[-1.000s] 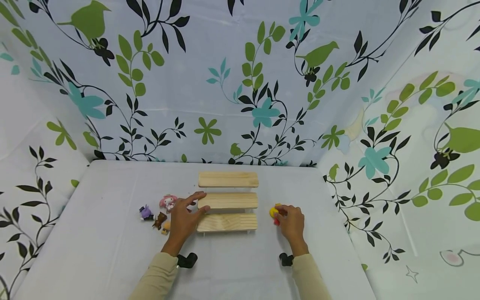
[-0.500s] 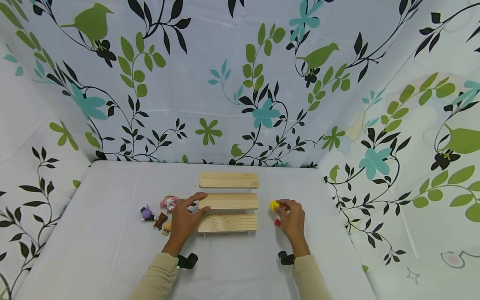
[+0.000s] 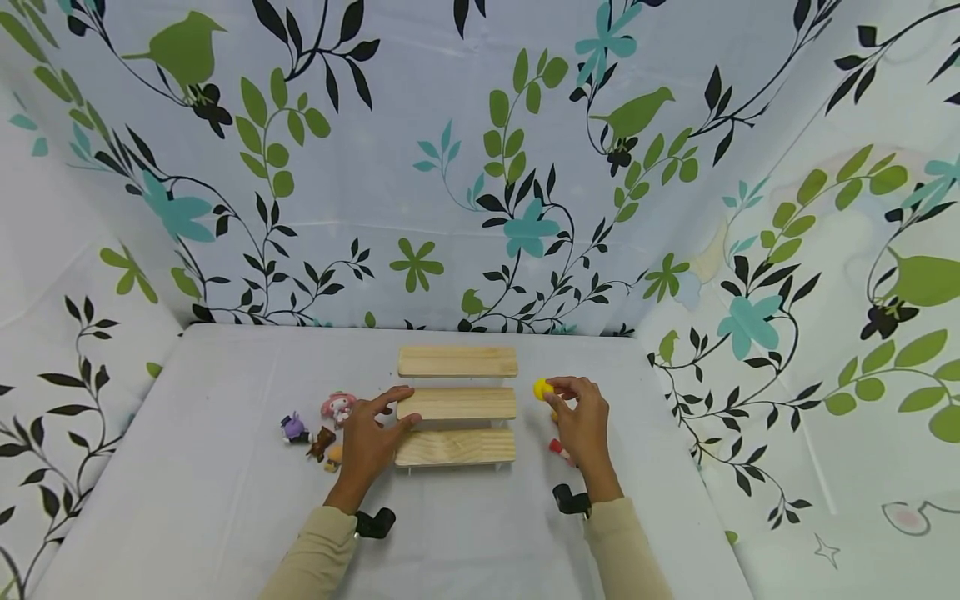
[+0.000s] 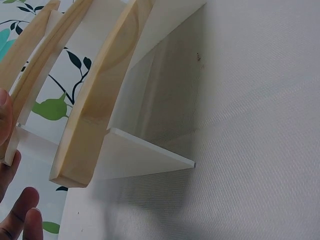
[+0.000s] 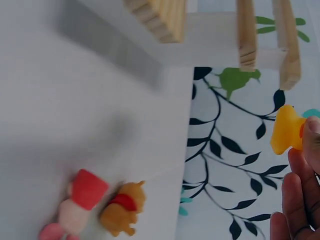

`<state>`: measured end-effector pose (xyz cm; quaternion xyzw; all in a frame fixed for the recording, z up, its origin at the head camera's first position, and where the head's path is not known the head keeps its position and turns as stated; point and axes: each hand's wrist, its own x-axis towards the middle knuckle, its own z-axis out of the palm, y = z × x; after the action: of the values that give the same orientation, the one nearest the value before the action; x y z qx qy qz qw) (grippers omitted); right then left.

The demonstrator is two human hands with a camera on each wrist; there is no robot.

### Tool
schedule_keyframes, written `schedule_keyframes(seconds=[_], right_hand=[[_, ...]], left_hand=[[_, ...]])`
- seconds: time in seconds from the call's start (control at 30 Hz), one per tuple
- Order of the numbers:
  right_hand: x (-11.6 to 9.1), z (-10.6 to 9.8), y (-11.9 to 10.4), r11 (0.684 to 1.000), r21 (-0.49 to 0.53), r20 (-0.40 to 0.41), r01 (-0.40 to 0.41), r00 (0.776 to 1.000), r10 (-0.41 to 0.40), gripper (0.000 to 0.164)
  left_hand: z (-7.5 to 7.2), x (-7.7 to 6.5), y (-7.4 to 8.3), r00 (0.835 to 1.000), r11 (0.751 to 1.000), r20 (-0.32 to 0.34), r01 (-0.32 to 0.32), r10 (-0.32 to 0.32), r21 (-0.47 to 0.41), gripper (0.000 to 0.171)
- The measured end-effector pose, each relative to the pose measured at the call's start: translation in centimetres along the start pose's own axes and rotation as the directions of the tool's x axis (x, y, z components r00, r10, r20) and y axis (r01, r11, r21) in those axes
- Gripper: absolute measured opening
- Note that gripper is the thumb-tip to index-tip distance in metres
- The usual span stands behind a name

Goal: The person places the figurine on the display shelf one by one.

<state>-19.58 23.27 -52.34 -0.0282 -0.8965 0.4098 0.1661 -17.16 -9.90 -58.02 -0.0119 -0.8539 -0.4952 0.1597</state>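
A three-step wooden display shelf (image 3: 456,447) with white side supports stands mid-table. My left hand (image 3: 367,437) grips the left end of its middle step, index finger at the far corner and thumb at the near edge. In the left wrist view that thumb (image 4: 5,116) lies against the middle board. To the right of the shelf, my right hand (image 3: 587,425) pinches a small yellow toy figure (image 5: 287,130) between thumb and fingertips, raised off the table. Below it lie a figure with a red top (image 5: 90,190) and a yellow-brown bear figure (image 5: 124,210) in a red shirt.
Left of the shelf sit a pink-and-white figure (image 3: 339,405), a purple figure (image 3: 294,427), a brown figure (image 3: 322,442) and an orange-tan one (image 3: 333,456) partly hidden by the left hand. A leaf-patterned cloth (image 3: 416,167) hangs behind the white table (image 3: 225,500).
My right hand has lifted the yellow figure up and slightly away from the other two, so more of the red-topped figure shows. The left hand keeps its hold on the shelf.
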Motion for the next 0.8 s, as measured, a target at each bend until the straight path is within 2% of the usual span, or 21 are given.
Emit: schedule_keyframes(seconds=[0.47, 0.8], right_hand=[[1.5, -0.4, -3.9, 0.993, 0.089, 0.014, 0.078, 0.997, -0.079, 0.022], [2.3, 0.6, -5.7, 0.99, 0.093, 0.041, 0.108, 0.993, -0.113, 0.022]], left_hand=[[0.0, 0.0, 0.0, 1.0, 1.0, 0.004, 0.024, -0.024, -0.016, 0.047], [0.2, 0.0, -0.2, 1.0, 1.0, -0.006, 0.019, -0.019, -0.012, 0.046]])
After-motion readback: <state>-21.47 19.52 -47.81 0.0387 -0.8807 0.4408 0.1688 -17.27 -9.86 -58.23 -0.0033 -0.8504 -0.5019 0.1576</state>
